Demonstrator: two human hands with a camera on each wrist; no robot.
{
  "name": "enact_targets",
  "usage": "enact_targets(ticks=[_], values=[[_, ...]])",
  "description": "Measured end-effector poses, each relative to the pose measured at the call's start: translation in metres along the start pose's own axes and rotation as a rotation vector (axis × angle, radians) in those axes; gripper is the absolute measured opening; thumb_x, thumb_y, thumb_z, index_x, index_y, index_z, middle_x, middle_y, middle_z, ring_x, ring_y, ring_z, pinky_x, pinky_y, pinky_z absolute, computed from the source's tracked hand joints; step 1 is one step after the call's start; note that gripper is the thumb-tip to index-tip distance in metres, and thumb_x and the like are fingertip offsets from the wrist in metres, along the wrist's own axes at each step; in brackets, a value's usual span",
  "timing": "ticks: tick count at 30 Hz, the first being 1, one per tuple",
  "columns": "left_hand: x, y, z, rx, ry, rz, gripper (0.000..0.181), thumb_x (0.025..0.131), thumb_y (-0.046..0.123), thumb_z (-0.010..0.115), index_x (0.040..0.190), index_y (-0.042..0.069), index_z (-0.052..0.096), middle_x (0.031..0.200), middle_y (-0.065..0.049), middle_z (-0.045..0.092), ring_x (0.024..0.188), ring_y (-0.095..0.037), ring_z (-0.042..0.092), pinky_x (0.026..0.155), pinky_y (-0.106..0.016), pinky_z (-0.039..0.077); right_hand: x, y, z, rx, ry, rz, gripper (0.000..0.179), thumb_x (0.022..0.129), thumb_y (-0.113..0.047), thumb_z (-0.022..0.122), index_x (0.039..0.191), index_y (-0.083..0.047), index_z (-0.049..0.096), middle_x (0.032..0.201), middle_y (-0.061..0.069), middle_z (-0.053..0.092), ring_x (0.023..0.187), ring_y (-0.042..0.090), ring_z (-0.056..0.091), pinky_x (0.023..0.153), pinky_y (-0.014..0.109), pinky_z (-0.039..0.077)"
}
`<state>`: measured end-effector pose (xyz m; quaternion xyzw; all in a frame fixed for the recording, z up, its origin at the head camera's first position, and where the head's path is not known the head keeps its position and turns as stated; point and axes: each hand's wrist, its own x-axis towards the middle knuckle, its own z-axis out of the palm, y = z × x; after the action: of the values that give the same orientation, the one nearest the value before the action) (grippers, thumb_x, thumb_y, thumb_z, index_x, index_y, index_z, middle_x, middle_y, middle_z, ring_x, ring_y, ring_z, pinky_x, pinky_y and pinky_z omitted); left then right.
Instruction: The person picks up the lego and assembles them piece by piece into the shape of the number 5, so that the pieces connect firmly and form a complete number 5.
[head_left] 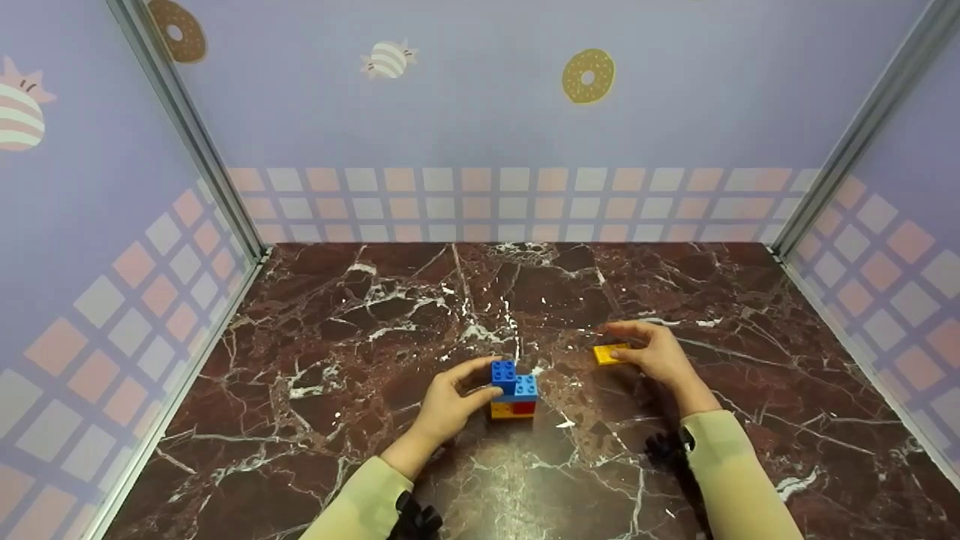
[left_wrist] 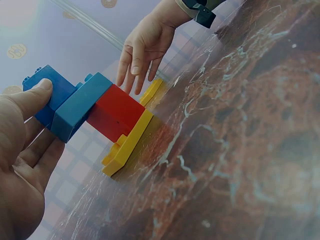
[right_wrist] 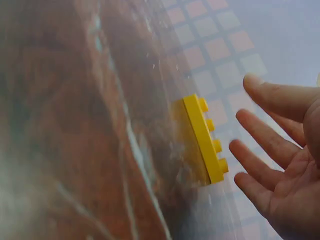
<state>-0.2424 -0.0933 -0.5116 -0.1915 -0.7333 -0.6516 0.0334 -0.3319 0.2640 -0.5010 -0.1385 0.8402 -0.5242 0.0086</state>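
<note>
**Lopsided block stack [head_left: 514,409] pinched at the top, with a loose flat yellow plate [head_left: 604,355] to its right**

Nearest, at the bottom edge, two pale green sleeves [head_left: 360,499] reach forward over a dark red marbled tabletop [head_left: 247,480].

Beyond them, the left hand [head_left: 448,401] grasps the dark blue block [head_left: 503,373] at the top of the stack, thumb in front and fingers behind. Under it lies a longer light blue block [left_wrist: 82,106], then a red block [left_wrist: 117,112], then a thin yellow base [left_wrist: 131,145] standing on the table. The light blue block juts out past the red one, leaving a gap above bare studs on the base, and the dark blue block sits on that jutting end. Pressing down there could therefore lever the light blue block off the red, or tip the whole stack leftward; a tug upward might pull the top block free.

A little farther off, to the right, the right hand [head_left: 660,358] is released, its fingers apart. It hovers beside the yellow plate, which lies studs up on the table, well apart from the stack. Because nothing grips the plate, a clumsy fingertip could push it away or flip it.

Farthest, a lilac wall [head_left: 480,135] with pastel squares and doughnuts closes the scene.
</note>
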Motion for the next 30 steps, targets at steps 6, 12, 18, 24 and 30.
enact_targets(ticks=[6,12,18,24,30], values=[[0.001,-0.001,0.0,-0.003,-0.005,0.006,0.05,0.09,0.009,0.078,0.135,-0.007,0.062,0.132,-0.022,0.069,0.114,-0.031,0.07,0.096,-0.026,0.058,0.001,0.01,-0.002,-0.154,0.015,0.031,0.048,0.084,0.004,0.078,0.13,0.009,0.065,0.133,0.029,0.066,0.117,0.038,0.063,0.087,0.023,0.052],[0.001,-0.002,0.0,-0.011,-0.007,0.0,0.05,0.09,0.009,0.078,0.135,-0.007,0.062,0.131,-0.023,0.069,0.114,-0.031,0.07,0.095,-0.023,0.058,0.001,0.013,-0.002,-0.214,-0.014,0.095,0.049,0.084,0.003,0.079,0.131,0.009,0.065,0.131,0.03,0.066,0.115,0.039,0.064,0.084,0.021,0.051],[0.001,-0.004,0.0,-0.023,-0.007,0.006,0.05,0.09,0.008,0.078,0.135,-0.007,0.062,0.131,-0.024,0.069,0.115,-0.03,0.071,0.096,-0.024,0.058,0.0,0.013,-0.001,-0.271,-0.031,0.15,0.048,0.083,0.004,0.08,0.128,0.01,0.065,0.124,0.032,0.068,0.11,0.041,0.067,0.078,0.022,0.052],[0.0,-0.004,-0.001,-0.029,-0.015,0.004,0.051,0.091,0.009,0.077,0.136,-0.006,0.061,0.13,-0.024,0.069,0.114,-0.025,0.071,0.095,-0.024,0.058,0.001,0.011,-0.001,-0.321,-0.032,0.173,0.043,0.084,0.002,0.08,0.123,0.011,0.067,0.117,0.031,0.07,0.102,0.037,0.068,0.073,0.024,0.053],[0.001,-0.003,-0.001,-0.037,-0.019,0.004,0.051,0.091,0.008,0.077,0.136,-0.007,0.06,0.13,-0.024,0.069,0.116,-0.027,0.07,0.095,-0.024,0.058,0.002,0.008,0.0,-0.337,-0.037,0.102,0.037,0.084,0.0,0.08,0.119,0.01,0.071,0.108,0.027,0.074,0.093,0.027,0.069,0.074,0.023,0.052]])
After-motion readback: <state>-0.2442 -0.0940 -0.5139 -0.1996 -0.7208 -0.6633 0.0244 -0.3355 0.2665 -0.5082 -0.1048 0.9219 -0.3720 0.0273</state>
